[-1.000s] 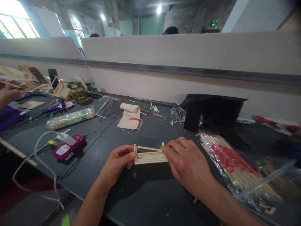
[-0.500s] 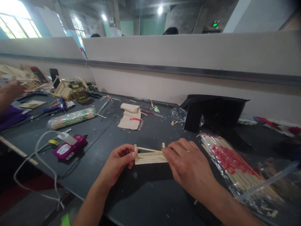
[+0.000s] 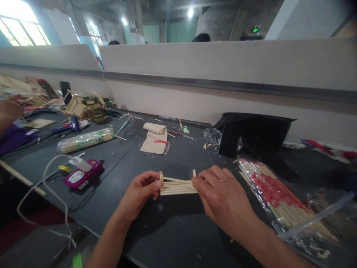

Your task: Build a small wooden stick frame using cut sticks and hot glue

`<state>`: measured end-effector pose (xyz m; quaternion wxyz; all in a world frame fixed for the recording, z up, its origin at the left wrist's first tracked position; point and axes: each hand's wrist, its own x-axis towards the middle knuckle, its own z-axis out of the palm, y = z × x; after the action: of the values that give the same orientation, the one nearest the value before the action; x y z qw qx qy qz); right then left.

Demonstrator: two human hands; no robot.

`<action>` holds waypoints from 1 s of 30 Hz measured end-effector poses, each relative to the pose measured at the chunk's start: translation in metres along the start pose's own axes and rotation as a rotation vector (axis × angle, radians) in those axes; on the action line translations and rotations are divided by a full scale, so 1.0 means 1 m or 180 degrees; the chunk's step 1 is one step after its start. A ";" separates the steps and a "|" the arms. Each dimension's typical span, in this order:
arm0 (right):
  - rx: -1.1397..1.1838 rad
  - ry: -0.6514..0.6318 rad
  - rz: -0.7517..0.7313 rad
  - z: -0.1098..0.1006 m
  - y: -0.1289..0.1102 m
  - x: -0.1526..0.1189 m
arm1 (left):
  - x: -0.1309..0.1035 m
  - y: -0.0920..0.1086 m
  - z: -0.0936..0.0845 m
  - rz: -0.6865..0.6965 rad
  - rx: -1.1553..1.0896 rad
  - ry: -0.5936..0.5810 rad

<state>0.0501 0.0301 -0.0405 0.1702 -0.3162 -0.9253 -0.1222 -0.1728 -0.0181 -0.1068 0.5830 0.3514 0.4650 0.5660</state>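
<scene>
A small frame of thin wooden sticks (image 3: 178, 188) is held level just over the dark table, with short uprights at both ends. My left hand (image 3: 143, 191) pinches its left end between thumb and fingers, by the upright there. At the other end, my right hand (image 3: 223, 191) is closed on the frame, its fingertips near the right upright stick (image 3: 194, 173). The right hand hides that end of the frame. One slanted stick runs along the top between the two ends.
Bagged red-marked sticks (image 3: 281, 186) lie at right, near a black folded sheet (image 3: 256, 130). Brown sandpaper (image 3: 153, 143) lies ahead. At left are bagged green-marked sticks (image 3: 86, 140), a purple power strip (image 3: 83, 175), a glue gun (image 3: 68, 125), a glass jar (image 3: 95, 109) and another person's hand (image 3: 9, 111).
Both my hands and the stick frame stay almost where they were. The other person's hand at the far left has shifted slightly and is blurred.
</scene>
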 end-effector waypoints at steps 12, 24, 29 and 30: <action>-0.0013 -0.0081 0.0010 -0.001 0.000 0.000 | -0.001 0.000 -0.001 -0.0038 -0.0012 0.0009; -0.0034 -0.0177 0.0002 -0.001 0.003 0.001 | -0.005 0.006 0.004 -0.0027 0.0018 -0.0023; -0.0045 -0.0242 0.0026 -0.003 0.002 0.001 | -0.006 0.007 0.006 -0.0082 0.0052 -0.0001; -0.0047 -0.0250 0.0026 -0.003 0.002 0.001 | -0.006 0.007 0.006 -0.0087 0.0075 -0.0005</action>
<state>0.0512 0.0310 -0.0372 0.1319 -0.3258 -0.9290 -0.1159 -0.1687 -0.0230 -0.0977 0.5868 0.3523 0.4759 0.5523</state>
